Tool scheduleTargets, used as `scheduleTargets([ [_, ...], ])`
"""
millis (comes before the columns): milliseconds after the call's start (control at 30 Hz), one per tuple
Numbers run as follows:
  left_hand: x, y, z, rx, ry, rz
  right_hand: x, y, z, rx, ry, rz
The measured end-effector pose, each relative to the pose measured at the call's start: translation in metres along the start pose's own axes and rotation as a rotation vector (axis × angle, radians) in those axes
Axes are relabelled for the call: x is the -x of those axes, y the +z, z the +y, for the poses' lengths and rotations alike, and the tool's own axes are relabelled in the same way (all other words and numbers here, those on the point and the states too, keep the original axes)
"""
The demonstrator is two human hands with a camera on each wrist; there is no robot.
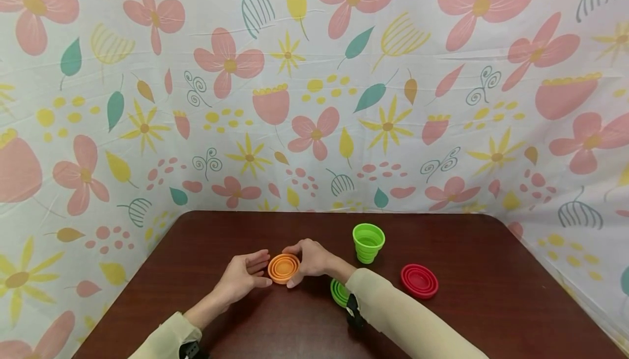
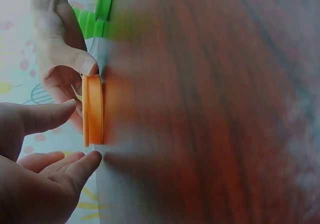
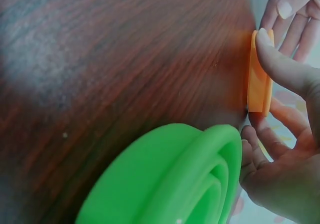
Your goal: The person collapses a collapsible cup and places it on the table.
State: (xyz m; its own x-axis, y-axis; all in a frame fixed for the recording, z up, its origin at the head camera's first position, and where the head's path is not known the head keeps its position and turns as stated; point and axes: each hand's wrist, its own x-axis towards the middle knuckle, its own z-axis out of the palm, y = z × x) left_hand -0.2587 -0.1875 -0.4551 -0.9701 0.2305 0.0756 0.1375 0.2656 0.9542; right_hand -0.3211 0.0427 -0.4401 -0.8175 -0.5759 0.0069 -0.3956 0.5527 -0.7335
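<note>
An orange collapsible cup [image 1: 283,268], folded down into a flat ringed disc, lies on the brown table between both hands. My right hand [image 1: 314,259] grips its right side, thumb on the near edge and fingers round the far edge; the right wrist view shows the thumb [image 3: 280,66] along the rim. At the left side, my left hand [image 1: 239,278] holds its fingers extended and its thumb apart, with fingertips close to the orange rim. A green folded cup [image 1: 338,292] lies just under the right forearm, partly hidden by the sleeve.
A bright green cup [image 1: 368,243] stands expanded behind the right forearm. To its right and nearer lies a red folded cup [image 1: 419,281]. The dark wooden table [image 1: 221,233] ends at a flower-patterned cloth [image 1: 314,102] hanging at the back and sides.
</note>
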Motion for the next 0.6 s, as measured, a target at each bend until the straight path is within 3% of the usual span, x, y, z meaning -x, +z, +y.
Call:
scheduleTargets([
  [600, 0.0001, 0.0007, 0.0029, -0.009, -0.011, 0.001, 0.0031, -0.0090, 0.0041, -0.023, -0.009, -0.031],
])
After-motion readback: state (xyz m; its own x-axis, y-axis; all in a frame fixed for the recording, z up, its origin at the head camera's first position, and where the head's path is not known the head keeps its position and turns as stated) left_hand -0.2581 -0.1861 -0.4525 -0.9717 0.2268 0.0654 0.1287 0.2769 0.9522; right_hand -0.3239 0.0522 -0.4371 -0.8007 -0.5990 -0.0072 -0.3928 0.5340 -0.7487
